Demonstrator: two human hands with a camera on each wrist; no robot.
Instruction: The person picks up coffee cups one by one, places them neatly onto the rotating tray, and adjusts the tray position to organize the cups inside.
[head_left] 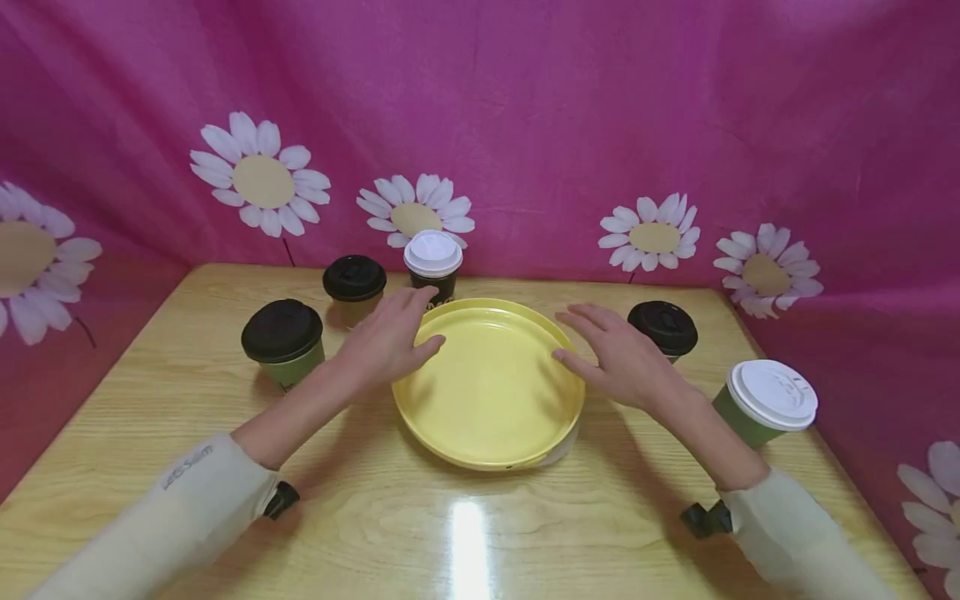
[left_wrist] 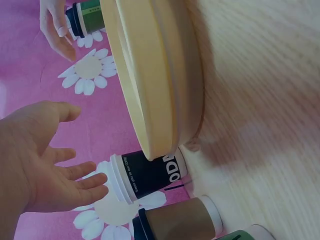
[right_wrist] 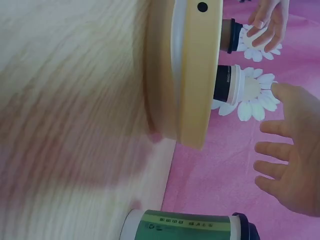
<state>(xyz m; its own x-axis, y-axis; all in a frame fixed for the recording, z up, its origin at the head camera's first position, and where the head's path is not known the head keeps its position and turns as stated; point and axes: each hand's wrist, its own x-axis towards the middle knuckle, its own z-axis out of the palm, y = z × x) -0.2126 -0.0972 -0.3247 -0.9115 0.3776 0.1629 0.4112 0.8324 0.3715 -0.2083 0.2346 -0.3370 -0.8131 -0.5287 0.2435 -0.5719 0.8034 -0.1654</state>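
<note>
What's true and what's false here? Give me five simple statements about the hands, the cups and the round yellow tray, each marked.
1. The left hand is open. True.
2. The right hand grips the round yellow tray. False: it is open and apart from it.
3. The white-lidded black cup stands beyond the tray. True.
4. The white-lidded green cup is left of the tray. False: it is on the right.
5. The black-lidded brown cup stands upright. True.

Tray [head_left: 487, 392]: stood on table [head_left: 360, 517]. Left of it stood front cup [head_left: 282, 333], rear cup [head_left: 354, 279]. Behind, leftward: third cup [head_left: 433, 258]. Right: fourth cup [head_left: 663, 327], farther back; fifth cup [head_left: 768, 400], nearer. Cloth [head_left: 525, 108] hung behind.
</note>
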